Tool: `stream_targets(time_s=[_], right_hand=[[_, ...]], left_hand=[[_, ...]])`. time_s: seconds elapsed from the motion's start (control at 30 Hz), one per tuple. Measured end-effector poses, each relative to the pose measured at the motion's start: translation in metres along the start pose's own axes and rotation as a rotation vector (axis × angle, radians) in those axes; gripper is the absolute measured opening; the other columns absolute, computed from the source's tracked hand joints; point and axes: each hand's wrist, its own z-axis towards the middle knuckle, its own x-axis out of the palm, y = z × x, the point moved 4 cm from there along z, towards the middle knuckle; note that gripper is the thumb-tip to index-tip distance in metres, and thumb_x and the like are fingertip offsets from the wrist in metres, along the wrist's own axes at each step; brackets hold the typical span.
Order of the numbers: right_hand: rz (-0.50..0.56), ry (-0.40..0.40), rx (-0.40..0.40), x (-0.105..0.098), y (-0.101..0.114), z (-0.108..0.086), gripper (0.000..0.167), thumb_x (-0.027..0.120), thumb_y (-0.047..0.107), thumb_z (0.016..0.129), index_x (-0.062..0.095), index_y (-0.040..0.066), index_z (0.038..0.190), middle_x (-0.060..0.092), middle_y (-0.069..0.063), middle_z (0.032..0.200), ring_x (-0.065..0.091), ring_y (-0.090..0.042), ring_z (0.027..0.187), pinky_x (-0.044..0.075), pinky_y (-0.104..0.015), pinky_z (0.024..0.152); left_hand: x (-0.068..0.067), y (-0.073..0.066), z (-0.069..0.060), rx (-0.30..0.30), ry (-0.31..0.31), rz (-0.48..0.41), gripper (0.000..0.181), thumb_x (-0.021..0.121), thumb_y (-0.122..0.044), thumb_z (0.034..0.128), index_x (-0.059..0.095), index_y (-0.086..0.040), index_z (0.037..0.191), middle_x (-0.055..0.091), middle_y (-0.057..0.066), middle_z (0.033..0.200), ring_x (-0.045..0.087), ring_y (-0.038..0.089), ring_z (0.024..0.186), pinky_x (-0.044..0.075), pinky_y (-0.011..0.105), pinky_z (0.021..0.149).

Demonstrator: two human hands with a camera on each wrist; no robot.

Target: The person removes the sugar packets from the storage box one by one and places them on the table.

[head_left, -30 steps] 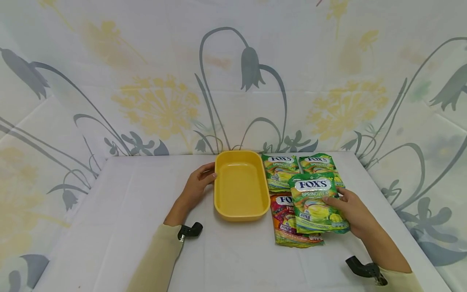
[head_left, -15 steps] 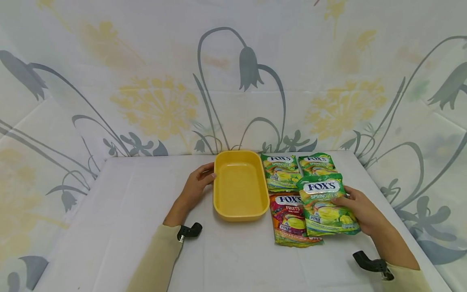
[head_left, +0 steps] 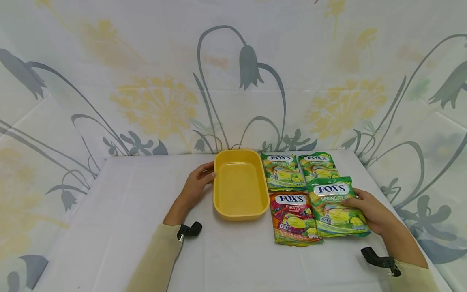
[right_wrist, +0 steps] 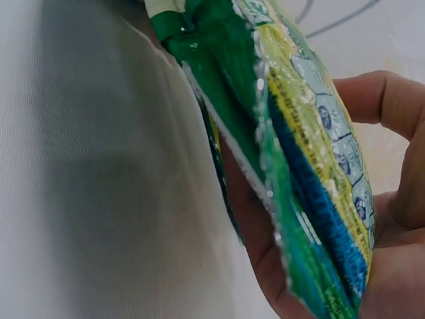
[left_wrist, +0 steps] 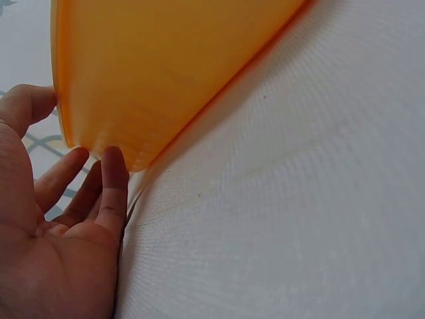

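Note:
My right hand [head_left: 370, 211] pinches the right edge of a green FOX'S Spring Tea candy bag [head_left: 337, 213], thumb on its front and fingers behind. In the right wrist view the bag [right_wrist: 312, 166] is seen edge-on, with its lower part above the white cloth. At the left side of a yellow plastic tray [head_left: 240, 186], my left hand [head_left: 197, 184] touches the outer wall. The left wrist view has the thumb against the rim of the tray [left_wrist: 166, 66] and the loosely bent fingers by its wall. No contents show inside the tray.
Two more green Spring Tea bags lie flat behind: one bag [head_left: 282, 172] beside the tray, another bag [head_left: 318, 164] farther right, partly covered. A red FOX'S Fruits candy bag [head_left: 293, 219] lies in front. White cloth [head_left: 233, 259] covers the table; a flower-patterned curtain [head_left: 233, 81] stands behind.
My right hand has moved the green candy bag rightward and slightly toward me, uncovering more of the red bag. The left hand and the tray have stayed in place.

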Motion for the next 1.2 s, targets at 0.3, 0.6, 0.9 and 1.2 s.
stream_targets(time_s=[0.3,0.6,0.9,1.2], right_hand=[[0.025,0.024,0.019,-0.011,-0.007,0.0,0.067,0.052,0.014,0.111,0.01,-0.002,0.161,0.072,-0.002,0.111,0.076,-0.019,0.097,0.065,-0.037,0.083],[0.022,0.077,0.024,-0.017,-0.012,-0.001,0.053,0.053,0.013,0.11,0.023,0.0,0.152,0.073,-0.003,0.113,0.076,-0.021,0.1,0.065,-0.039,0.086],[-0.082,0.066,0.07,-0.016,-0.018,0.003,0.073,0.054,0.017,0.11,0.008,-0.01,0.159,0.071,-0.004,0.115,0.074,-0.02,0.101,0.064,-0.039,0.086],[-0.465,-0.067,0.09,-0.015,-0.002,-0.007,0.081,0.056,0.031,0.109,0.017,-0.023,0.154,0.063,-0.021,0.123,0.066,-0.019,0.097,0.06,-0.034,0.08]], left_hand=[[0.0,-0.002,0.0,-0.006,-0.003,0.024,0.049,0.063,-0.022,0.1085,0.052,-0.009,0.155,0.056,0.008,0.155,0.056,0.024,0.141,0.054,0.026,0.105],[0.0,-0.001,0.0,-0.014,-0.004,0.027,0.049,0.063,-0.023,0.1087,0.052,-0.01,0.155,0.055,0.007,0.155,0.055,0.024,0.141,0.054,0.025,0.105],[0.0,-0.001,-0.001,-0.018,-0.006,0.022,0.05,0.064,-0.022,0.1083,0.052,-0.008,0.155,0.055,0.009,0.156,0.055,0.026,0.142,0.054,0.022,0.103],[0.001,-0.001,0.0,-0.015,-0.009,0.026,0.05,0.063,-0.022,0.1082,0.052,-0.008,0.155,0.055,0.01,0.155,0.055,0.026,0.142,0.054,0.023,0.103]])
